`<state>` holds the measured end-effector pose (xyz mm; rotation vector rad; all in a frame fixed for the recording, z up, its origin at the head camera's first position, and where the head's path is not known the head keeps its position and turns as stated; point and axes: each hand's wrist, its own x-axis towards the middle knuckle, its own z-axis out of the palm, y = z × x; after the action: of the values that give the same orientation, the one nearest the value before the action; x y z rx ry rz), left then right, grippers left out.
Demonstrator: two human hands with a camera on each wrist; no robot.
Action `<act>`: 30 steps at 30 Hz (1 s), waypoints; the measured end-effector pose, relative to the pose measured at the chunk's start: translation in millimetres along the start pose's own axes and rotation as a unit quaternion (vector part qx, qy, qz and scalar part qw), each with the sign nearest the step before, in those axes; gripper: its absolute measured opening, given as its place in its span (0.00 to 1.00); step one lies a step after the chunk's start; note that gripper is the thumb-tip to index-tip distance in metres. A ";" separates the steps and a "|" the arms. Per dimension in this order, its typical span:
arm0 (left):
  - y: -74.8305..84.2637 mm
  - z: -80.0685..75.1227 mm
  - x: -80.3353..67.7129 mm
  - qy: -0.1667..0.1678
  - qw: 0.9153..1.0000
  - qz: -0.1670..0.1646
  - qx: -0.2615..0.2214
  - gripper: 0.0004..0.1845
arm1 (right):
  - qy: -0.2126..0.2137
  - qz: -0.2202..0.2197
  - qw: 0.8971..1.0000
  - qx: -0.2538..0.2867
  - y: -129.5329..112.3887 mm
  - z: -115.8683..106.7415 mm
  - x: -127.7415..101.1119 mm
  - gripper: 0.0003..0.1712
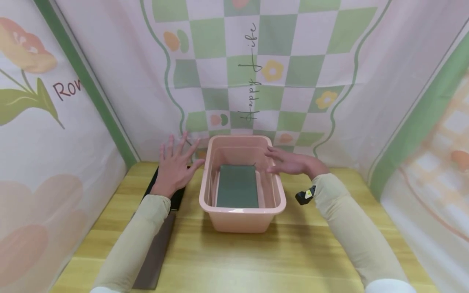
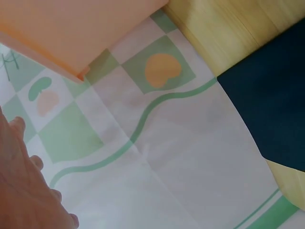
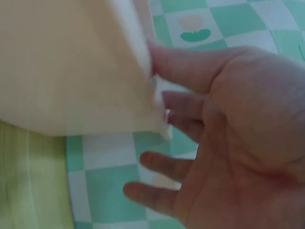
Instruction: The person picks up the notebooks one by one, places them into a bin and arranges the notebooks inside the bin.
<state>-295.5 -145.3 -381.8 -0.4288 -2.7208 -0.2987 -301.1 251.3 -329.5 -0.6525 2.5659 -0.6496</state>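
A pink plastic bin (image 1: 239,221) stands on the wooden table, and a flat, dark green, book-like rectangle (image 1: 238,186) lies inside it. To the bin's left, my left hand (image 1: 175,170) spreads its fingers, holding nothing, above a flat black item (image 1: 178,198); the left wrist view shows only part of this hand (image 2: 24,176). My right hand (image 1: 291,161) is at the bin's right rim, its fingers mostly straight. In the right wrist view, the thumb of the right hand (image 3: 228,129) meets the rim edge, with two fingertips partly hidden behind the rim.
A flat grey-brown item (image 1: 155,252) lies partly under my left forearm. A checked, printed cloth (image 1: 243,73) hangs behind the bin, with more printed cloth at both sides of the table (image 1: 220,264). A small black device (image 1: 305,196) sits at my right wrist.
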 end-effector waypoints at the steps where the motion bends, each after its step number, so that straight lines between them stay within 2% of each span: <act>1: -1.2 0.5 -0.7 0.000 1.000 0.000 -0.001 0.37 | 0.005 -0.003 1.000 0.008 2.6 1.3 -1.0 0.45; 10: -15.0 -3.1 -1.7 0.029 1.000 -0.007 -0.010 0.38 | 0.056 -0.057 0.995 0.056 20.7 14.5 1.5 0.40; 19: -20.8 -3.4 -10.8 0.009 0.999 -0.031 -0.018 0.38 | 0.099 -0.070 0.984 0.128 42.1 31.0 4.9 0.34; 25: -25.3 -1.6 -16.5 -0.004 0.999 -0.045 -0.023 0.39 | 0.122 -0.077 0.979 0.146 49.1 37.2 8.0 0.31; 30: -30.9 1.5 -20.5 -0.005 0.998 -0.051 -0.022 0.40 | 0.181 -0.072 0.967 0.166 52.0 49.2 9.9 0.28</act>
<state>-288.2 -178.8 -395.7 -0.3043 -2.7559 -0.3862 -302.4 270.3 -399.1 -0.6577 2.6486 -1.3232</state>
